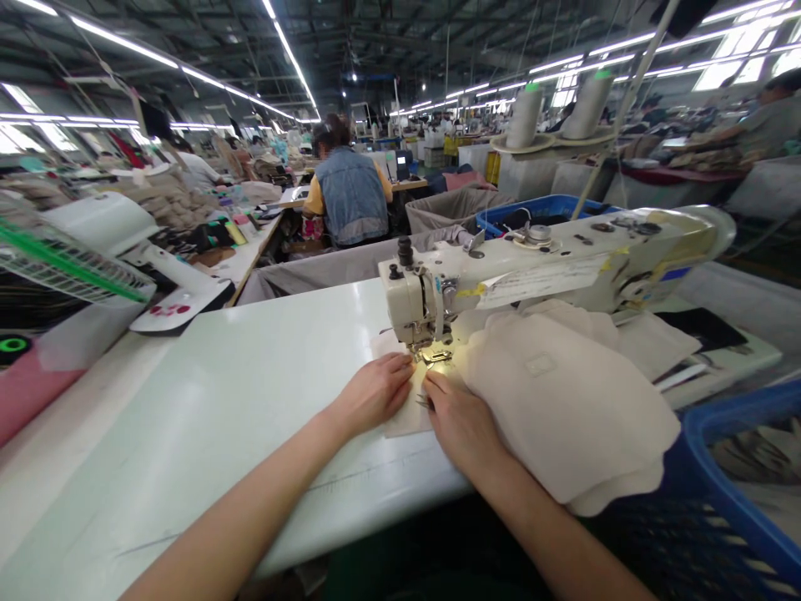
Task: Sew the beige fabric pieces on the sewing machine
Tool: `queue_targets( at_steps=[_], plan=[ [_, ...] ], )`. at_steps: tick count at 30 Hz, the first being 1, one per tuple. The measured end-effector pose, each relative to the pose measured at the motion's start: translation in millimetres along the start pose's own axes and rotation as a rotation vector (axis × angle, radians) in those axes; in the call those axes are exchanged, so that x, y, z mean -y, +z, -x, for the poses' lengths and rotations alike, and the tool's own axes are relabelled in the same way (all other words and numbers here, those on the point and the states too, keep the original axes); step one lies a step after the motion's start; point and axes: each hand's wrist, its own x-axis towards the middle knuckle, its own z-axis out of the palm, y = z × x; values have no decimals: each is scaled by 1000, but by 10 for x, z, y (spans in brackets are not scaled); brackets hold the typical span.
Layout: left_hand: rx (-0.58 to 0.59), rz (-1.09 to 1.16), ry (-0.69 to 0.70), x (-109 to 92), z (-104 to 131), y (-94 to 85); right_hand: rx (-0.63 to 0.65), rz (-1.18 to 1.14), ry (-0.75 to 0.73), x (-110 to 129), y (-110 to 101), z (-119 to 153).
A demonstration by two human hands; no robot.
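A beige fabric piece [400, 424] lies under the needle area of a cream sewing machine [410, 296], lit by a small lamp. My left hand [379, 391] presses on the fabric just left of the presser foot, its fingers together. Close by on the right, my right hand [455, 411] has its fingers closed at the fabric's edge, with a small metal tool [422, 401], perhaps snips, showing beside the fingertips. A stack of beige fabric pieces [563, 401] with rounded corners rests to the right of my right hand.
Blue baskets stand at the lower right [704, 442] and behind the machine [551, 205]. A white fan [103, 225] is at the left of the pale table [250, 376]. Ahead, a person in a denim vest [351, 196] sits facing away. Thread cones [524, 117] stand behind the machine.
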Motion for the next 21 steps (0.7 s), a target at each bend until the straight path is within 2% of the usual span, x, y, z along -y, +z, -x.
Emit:
queue_targets(
  at_steps=[6, 10, 16, 21],
  plan=[
    [-19, -71, -113, -210, 94, 97, -183, -72, -54, 15, 135, 348],
    [-16, -65, -134, -346, 136, 128, -275, -61, -77, 11, 202, 422],
    [-19, -38, -105, -361, 149, 100, -304, -29, -102, 0, 230, 409],
    [-27, -75, -152, -337, 195, 211, -317, -22, -105, -2, 238, 415]
  ],
)
